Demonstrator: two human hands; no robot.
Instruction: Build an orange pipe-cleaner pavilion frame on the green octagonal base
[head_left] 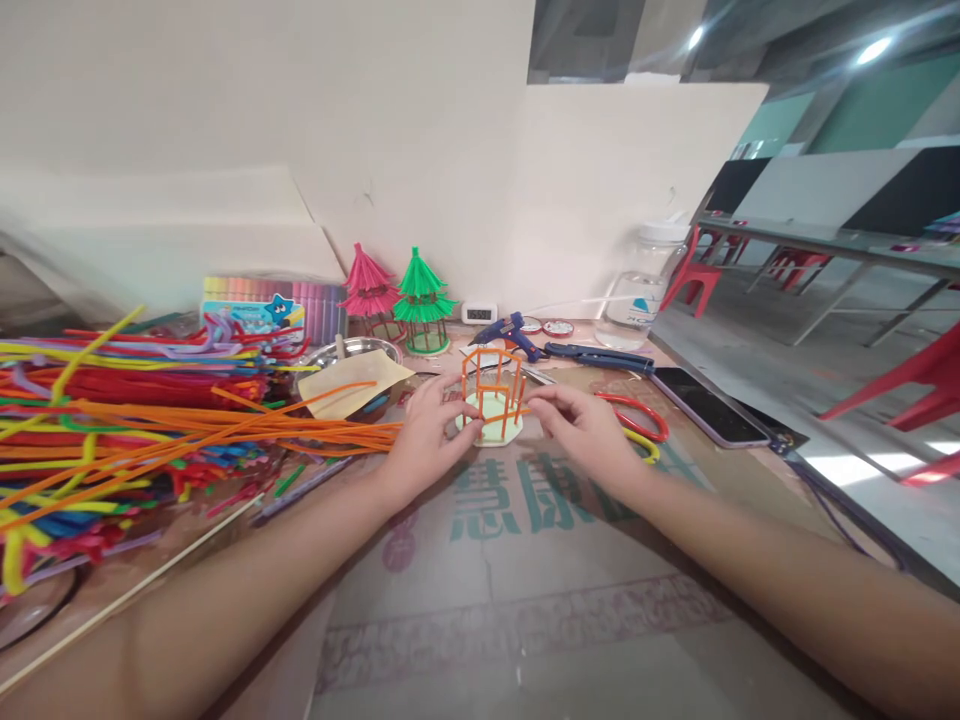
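Head view: the orange frame (pixel 493 388) stands upright on its pale green base (pixel 499 430), set on the printed sheet (pixel 525 640) over the table (pixel 187 515), straight ahead of you, likely so both hands reach it easily. Your left hand (pixel 441 425) is narrowed, thumb and fingers holding the frame's left side, presumably to steady it. Your right hand (pixel 570 415) pinches the end of an orange strip (pixel 517 412) at the right side; can't tell whether its other end is fixed. Just behind: blue glue gun (pixel 504 328), near enough to grab. Red-handled scissors (pixel 651 418) sit beside your right hand, pliers (pixel 600 356) and phone (pixel 709 405) beyond. Orange pipe cleaners (pixel 300 428) crowd your left wrist, limiting room there. Pink model (pixel 367 280) and green model (pixel 424 295) stand at the back, apart from the work.
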